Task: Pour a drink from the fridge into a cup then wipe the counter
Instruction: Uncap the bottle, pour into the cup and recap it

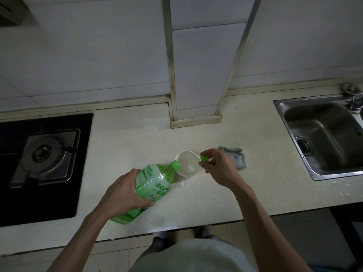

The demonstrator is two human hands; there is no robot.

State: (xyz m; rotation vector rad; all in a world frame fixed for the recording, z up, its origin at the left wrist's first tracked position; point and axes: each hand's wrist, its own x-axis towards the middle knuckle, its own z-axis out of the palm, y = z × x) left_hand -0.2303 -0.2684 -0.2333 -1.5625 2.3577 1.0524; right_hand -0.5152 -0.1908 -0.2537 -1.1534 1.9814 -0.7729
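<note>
Green bottle (pixel 149 185) tilted over cup (pixel 187 165)

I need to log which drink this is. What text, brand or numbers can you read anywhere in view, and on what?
Green bottle label: large white characters, too blurred to read.
Same label, small print: too small to read.
Sink wall: a small dark mark, illegible.
Cup, cap: none.
</note>
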